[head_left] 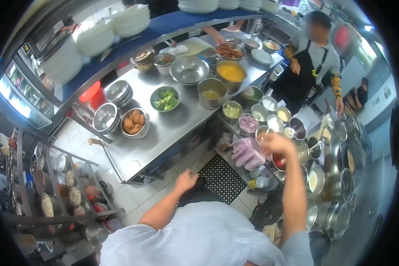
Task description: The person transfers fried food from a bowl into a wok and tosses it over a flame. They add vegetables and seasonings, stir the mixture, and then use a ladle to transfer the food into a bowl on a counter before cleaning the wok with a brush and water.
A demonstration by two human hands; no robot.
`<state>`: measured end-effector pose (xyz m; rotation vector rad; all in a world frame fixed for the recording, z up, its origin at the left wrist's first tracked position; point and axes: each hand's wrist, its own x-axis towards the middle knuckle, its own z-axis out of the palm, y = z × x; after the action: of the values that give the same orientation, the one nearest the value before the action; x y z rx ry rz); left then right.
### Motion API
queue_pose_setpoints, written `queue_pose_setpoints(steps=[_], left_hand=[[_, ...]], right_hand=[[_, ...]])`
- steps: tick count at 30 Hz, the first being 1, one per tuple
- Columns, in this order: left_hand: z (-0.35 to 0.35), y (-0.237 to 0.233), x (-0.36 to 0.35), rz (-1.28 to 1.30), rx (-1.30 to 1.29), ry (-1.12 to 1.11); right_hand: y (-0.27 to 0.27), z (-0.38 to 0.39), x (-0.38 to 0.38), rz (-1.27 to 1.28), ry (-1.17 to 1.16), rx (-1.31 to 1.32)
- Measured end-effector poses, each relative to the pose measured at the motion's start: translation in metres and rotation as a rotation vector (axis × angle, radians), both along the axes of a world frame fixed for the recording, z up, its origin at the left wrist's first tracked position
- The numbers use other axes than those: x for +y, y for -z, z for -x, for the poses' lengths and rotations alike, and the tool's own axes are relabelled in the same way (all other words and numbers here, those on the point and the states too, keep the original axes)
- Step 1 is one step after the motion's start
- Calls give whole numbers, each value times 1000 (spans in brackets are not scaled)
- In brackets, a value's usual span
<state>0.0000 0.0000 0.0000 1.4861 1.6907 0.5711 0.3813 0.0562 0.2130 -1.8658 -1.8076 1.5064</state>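
Your right hand (275, 144) reaches out over the crowded row of bowls, wrist bent and fingers pointing down at a small bowl (260, 129). The hand is blurred, so you cannot tell how far the fingers are open or whether they pinch anything. Your left hand (187, 179) hangs in front of you over the floor, well apart from the bowls; its fingers curl into a loose fist with nothing seen in them.

The small bowl sits right by the right fingertips, partly hidden by them, beside the bowl of chopped pink pieces (249, 123) and just above the pink gloves (247, 154). What fills it is too covered to make out.

It looks stiff and fairly light, so it should lift easily, but a damp rim could be slippery and loose contents could spill if it tips. Its neighbours crowd it, so the rim is the likely place to take hold: thumb outside, fingers level, your left hand under the base if it feels heavy. The gloves look soft and floppy, best gripped at a thick fold. The bowl of pale green pieces (232, 111) stands near, so keep your sleeve high
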Motion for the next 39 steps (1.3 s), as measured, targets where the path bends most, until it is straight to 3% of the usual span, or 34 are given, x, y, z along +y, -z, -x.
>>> queue_pose_setpoints(steps=[1, 2, 3, 4, 5, 6, 9, 14, 17, 19, 20, 22, 24, 25, 27, 28, 33, 35, 36, 37, 39], left_hand=[[2, 4, 5, -16, 1, -20], [4, -16, 30, -75, -198, -178], [39, -13, -13, 305, -496, -385], [66, -7, 33, 275, -788, -426], [83, -17, 74, 247, -996, -575], [98, -28, 110, 202, -1210, -711], [136, -26, 128, 40, -1348, -949], [176, -26, 139, -23, -1461, -992], [183, -18, 151, -1, -1300, -1098], [210, 29, 149, -87, -1108, -1013], [235, 72, 146, -260, -805, -841], [262, 94, 144, -426, -397, -670], [237, 18, 148, -330, -648, -765], [214, -45, 139, -149, -1018, -895], [209, -72, 125, -106, -933, -725], [193, -98, 125, -75, -845, -718], [114, -128, 158, 36, -653, -22], [27, -167, 144, 61, -650, 281], [-13, -160, 150, 143, -764, 397], [-53, -151, 150, 167, -689, 491], [-149, -170, 112, 349, -767, 685]], right_hand=[[52, 5, -8, 71, 2, 110], [109, 8, -19, 130, -49, 73], [134, 43, -96, 407, -128, -33], [161, 62, -103, 431, -215, -109], [190, 71, -105, 339, -511, -260], [204, 71, -125, 413, -535, -319], [219, 72, -162, 588, -459, -396], [209, 98, -176, 567, -32, -322], [209, 114, -180, 525, 132, -285], [210, 122, -182, 505, 218, -269], [214, 126, -184, 501, 261, -259], [224, 132, -197, 495, 349, -225], [246, 128, -222, 462, 426, -170], [260, 126, -239, 441, 466, -129], [274, 130, -273, 392, 594, -42], [277, 125, -282, 372, 539, 80], [228, 170, -312, 428, 843, 136], [227, 182, -336, 441, 909, 107], [229, 187, -348, 436, 940, 94], [232, 196, -363, 440, 973, 83], [242, 220, -396, 375, 1231, 188]])
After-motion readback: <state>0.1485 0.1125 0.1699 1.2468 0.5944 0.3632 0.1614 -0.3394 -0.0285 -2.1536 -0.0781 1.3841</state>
